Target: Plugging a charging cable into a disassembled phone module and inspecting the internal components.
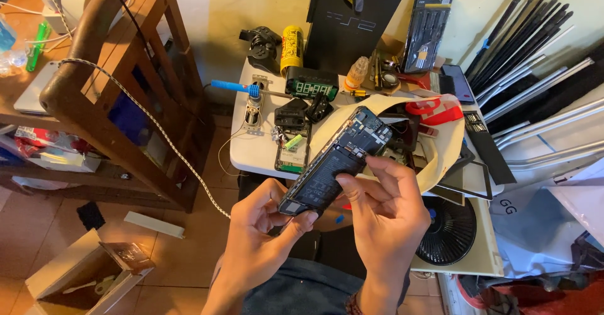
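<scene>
An opened smartphone (336,158) with its back cover off shows a black battery and a circuit board at the top end. My left hand (261,233) grips its lower end from the left. My right hand (384,211) holds its right side, with thumb and fingertips pressed on the battery near the middle. The phone is tilted, its top end pointing up and to the right, above my lap.
A small white table (248,151) carries a blue-handled tool (236,87), a digital clock (311,87), a green circuit board (292,154) and a white bag (450,145) of parts. Behind stand a black console (349,22) and game controller (263,44). A wooden chair (119,82) and open cardboard box (94,277) lie left; a black fan (450,230) right.
</scene>
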